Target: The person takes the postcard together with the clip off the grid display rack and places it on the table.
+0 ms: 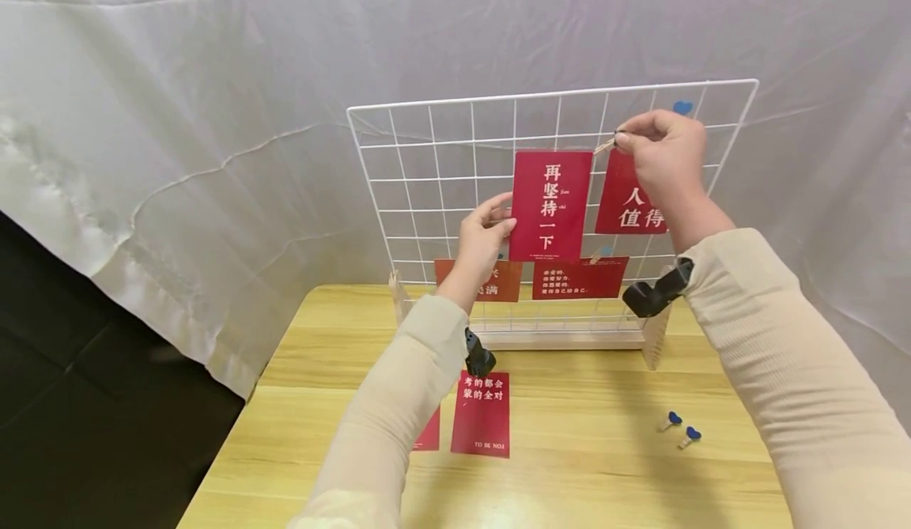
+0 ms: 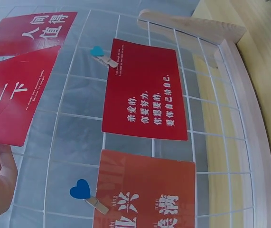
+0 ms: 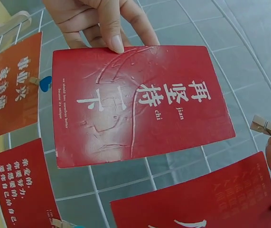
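Observation:
My left hand (image 1: 478, 248) pinches the left edge of a red card (image 1: 550, 205) with white characters, thumb in front and fingers behind. The card is held upright in front of a white wire grid panel (image 1: 472, 100). Up near the card's top right corner, my right hand (image 1: 672, 153) pinches a small wooden clothespin (image 3: 264, 124) with a blue heart. In the right wrist view its wooden tip stands a little apart from the card. Another red card (image 1: 618, 201) hangs on the grid behind the right hand, partly hidden by it.
Lower on the grid hang an orange-red card (image 2: 147, 190) and a red card (image 2: 147, 90), each with a heart clothespin. Two blue-heart clothespins (image 1: 689, 436) lie on the wooden table (image 1: 569, 481) at right. Red cards (image 1: 481, 422) lie near the left forearm. A pale curtain (image 1: 285, 62) hangs behind.

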`<state>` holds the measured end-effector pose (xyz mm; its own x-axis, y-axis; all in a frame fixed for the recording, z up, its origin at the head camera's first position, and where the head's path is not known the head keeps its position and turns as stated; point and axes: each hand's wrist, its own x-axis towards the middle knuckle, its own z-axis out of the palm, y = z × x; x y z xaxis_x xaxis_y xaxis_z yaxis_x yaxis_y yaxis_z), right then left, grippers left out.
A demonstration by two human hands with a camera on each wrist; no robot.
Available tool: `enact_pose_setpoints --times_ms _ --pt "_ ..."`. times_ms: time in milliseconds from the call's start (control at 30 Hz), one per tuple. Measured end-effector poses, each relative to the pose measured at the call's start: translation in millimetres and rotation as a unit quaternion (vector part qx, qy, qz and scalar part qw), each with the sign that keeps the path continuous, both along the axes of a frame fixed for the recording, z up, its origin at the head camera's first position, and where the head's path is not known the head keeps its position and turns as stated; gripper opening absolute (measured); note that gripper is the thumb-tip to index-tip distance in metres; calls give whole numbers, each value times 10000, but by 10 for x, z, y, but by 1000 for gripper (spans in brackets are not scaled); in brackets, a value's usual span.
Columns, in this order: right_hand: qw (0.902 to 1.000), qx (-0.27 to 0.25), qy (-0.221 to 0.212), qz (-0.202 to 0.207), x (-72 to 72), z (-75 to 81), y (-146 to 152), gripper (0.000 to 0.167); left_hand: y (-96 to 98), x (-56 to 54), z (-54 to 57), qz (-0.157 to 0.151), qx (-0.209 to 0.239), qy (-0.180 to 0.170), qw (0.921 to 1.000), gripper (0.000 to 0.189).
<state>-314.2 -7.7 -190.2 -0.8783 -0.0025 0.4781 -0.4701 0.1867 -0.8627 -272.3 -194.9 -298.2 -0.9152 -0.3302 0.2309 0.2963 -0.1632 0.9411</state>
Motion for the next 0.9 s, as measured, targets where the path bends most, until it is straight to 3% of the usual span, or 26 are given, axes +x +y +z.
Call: enact_pose_setpoints --times_ms 400,600,800,900 --pt "9998 31 -193 103 58 -254 173 8 -6 137 -164 -84 90 -195 9997 37" --pt "9981 -361 -343 368 108 -399 226 15 -18 198 -273 -157 226 -374 9989 37" --pt "9969 -555 -196 516 148 -634 292 18 -21 274 -445 -154 197 -511 9984 37" --pt "9926 -928 -246 749 167 -754 335 20 -16 306 -521 -167 259 -566 9979 37"
